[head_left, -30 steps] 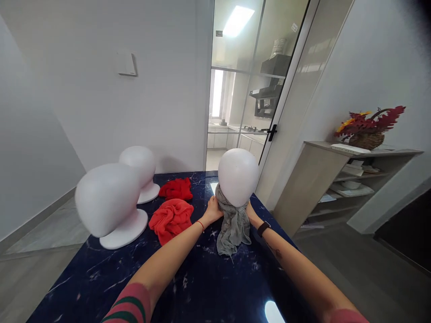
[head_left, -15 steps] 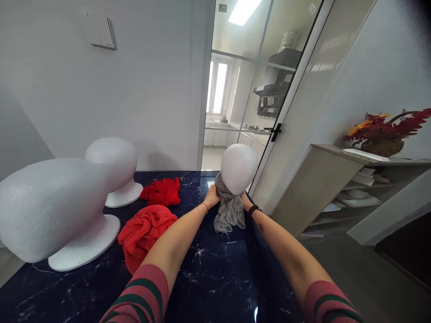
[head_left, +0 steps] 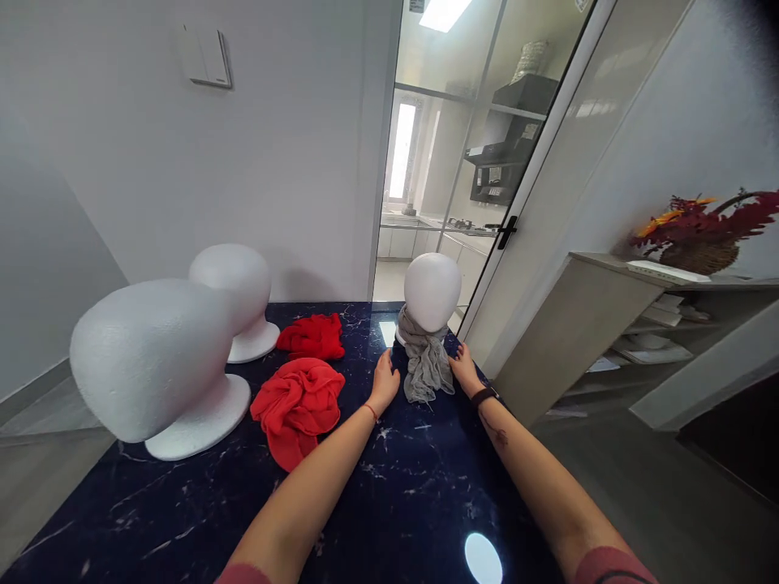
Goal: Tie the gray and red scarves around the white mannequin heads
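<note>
Our hands grip nothing: the left hand (head_left: 385, 384), fingers loosely spread, sits just beside the thin, crinkled grey scarf (head_left: 427, 365), while the right hand (head_left: 466, 373), fingers slackly curved, lies at its other side; we cannot tell whether those fingertips touch it. The scarf circles the neck of an upright, smooth white head form (head_left: 432, 292). Beneath spreads our glossy, dark-blue, marble-patterned surface (head_left: 419, 487), bearing two bunched red cloths (head_left: 298, 405) and two larger-looking white foam heads (head_left: 152, 357) to our left. Beyond stand a white wall (head_left: 292, 146), a glass-paned door (head_left: 447, 162) and a grey-brown shelf unit (head_left: 541, 349).
</note>
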`<state>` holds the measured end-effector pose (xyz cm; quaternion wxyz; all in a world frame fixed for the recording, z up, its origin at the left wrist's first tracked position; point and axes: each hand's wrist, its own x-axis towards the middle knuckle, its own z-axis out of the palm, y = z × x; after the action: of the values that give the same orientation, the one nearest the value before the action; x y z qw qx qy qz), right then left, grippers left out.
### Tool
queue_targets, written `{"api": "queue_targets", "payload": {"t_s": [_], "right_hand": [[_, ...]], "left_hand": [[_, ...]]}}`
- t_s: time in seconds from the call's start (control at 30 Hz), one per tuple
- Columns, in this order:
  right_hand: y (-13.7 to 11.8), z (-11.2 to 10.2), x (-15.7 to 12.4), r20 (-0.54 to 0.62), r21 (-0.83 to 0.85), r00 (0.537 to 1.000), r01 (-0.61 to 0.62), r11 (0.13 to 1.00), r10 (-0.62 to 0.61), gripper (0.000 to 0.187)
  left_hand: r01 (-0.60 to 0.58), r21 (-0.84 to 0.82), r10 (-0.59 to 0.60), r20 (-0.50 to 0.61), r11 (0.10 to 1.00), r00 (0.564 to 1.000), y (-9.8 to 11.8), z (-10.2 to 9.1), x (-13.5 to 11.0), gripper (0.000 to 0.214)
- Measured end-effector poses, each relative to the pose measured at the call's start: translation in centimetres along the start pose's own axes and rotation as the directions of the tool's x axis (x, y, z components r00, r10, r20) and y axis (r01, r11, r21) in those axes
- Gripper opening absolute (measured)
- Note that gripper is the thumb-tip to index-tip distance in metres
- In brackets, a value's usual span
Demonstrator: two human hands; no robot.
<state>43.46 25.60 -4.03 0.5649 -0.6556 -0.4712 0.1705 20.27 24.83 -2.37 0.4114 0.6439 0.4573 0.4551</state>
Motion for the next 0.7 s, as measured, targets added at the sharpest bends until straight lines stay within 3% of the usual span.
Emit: {"api": "queue_targets", "payload": {"t_s": [0.13, 0.2, 0.3, 0.4, 0.5, 0.6, 0.7], "right_hand": [[-0.6, -2.8, -7.2, -0.074, 0.057, 0.981, -0.175, 0.983, 0.179, 0.065], [-2.0, -3.1, -10.9, -0.068, 0.047, 0.979, -0.188, 0.981, 0.191, 0.07], [-5.3, -1.6, -14.8, -0.013, -0.166, 1.0, 0.011, 0.986, -0.013, 0.073], [-8.4, 0.9, -16.1, 0.105, -0.446, 0.973, 0.233, 0.864, -0.208, 0.05], [-9.9, 2.6, -16.1, 0.064, -0.599, 0.99, 0.137, 0.789, -0.124, 0.025], [-10.7, 3.4, -17.4, -0.05, -0.598, 0.993, 0.057, 0.799, -0.109, 0.029], [-12.1, 4.5, -21.1, 0.036, -0.46, 0.962, 0.257, 0.85, -0.271, 0.039]], "left_hand": [[-0.027, -0.034, 0.029, 0.063, 0.999, 0.998, 1.0, -2.1, -7.4, 0.049], [-0.1, -0.047, 0.105, 0.108, 0.994, 0.989, 1.9, -2.8, -10.6, 0.045], [-0.178, -0.018, 0.179, 0.097, 0.984, 0.979, 3.4, -3.5, -14.3, 0.037], [-0.174, -0.004, 0.174, 0.081, 0.985, 0.981, 4.4, -4.0, -16.9, 0.033], [-0.161, -0.016, 0.162, 0.117, 0.987, 0.98, 5.0, -5.0, -19.1, 0.033], [-0.144, -0.006, 0.143, 0.108, 0.99, 0.984, 5.6, -6.3, -21.1, 0.032], [-0.201, -0.002, 0.2, 0.083, 0.98, 0.976, 6.5, -7.6, -23.0, 0.033]]}}
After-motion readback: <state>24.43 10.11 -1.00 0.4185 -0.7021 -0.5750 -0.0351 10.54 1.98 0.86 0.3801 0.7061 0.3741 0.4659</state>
